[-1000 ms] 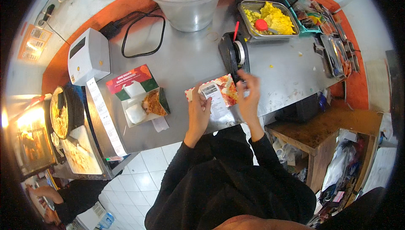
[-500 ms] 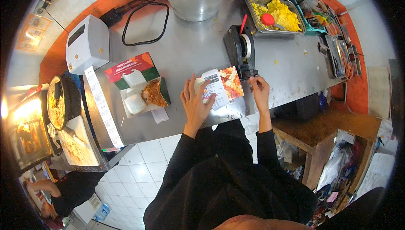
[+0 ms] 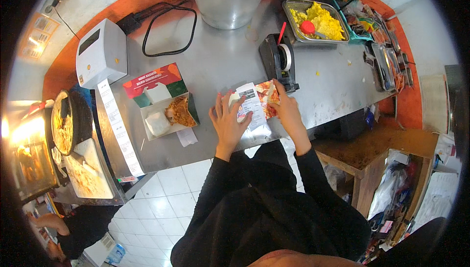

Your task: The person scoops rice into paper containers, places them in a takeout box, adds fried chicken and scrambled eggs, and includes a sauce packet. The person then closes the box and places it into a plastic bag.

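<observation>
white slip [image 3: 251, 104] with dark print lies on a pictured card [image 3: 265, 90], left hand [image 3: 228, 124] spread, right hand [image 3: 291, 115] gripping the card.

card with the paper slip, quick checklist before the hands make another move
1. Left hand on the paper slip: ok, fingers spread over its left side.
2. Right hand on the card: ok, at its right end.
3. Slip lying over the card: ok.
4. Slip taped down: cannot tell.
5. Tape dispenser close by: ok, just beyond the right hand.
6. Food box closed: not ok, lid open.
</observation>
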Motion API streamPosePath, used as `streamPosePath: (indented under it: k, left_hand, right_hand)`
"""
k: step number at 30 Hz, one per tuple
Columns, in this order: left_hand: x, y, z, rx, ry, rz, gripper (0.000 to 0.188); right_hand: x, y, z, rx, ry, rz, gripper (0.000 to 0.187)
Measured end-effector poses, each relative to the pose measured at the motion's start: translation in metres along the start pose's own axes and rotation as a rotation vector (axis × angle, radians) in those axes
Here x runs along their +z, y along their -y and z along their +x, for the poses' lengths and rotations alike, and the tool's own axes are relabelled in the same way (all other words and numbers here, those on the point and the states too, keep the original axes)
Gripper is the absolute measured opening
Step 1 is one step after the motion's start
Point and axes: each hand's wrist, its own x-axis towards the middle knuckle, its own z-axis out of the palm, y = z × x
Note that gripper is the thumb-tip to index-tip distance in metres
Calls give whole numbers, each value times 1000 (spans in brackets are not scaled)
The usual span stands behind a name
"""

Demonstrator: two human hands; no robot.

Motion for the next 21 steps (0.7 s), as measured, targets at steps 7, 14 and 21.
streamPosePath:
  k: [7,14,21]
  left_hand:
    - [15,-4,-15,-142,-94,-428,79]
    - [56,-76,-45,-244,-271,-943,79]
    - [71,-357,-82,58,-97,-1118,94]
  right_hand:
    - [9,-37,-49,-28,-303,64,42]
    - [25,-130,-42,19,-178,765,40]
    - [-213,-256,-148,-22,-359,1175,40]
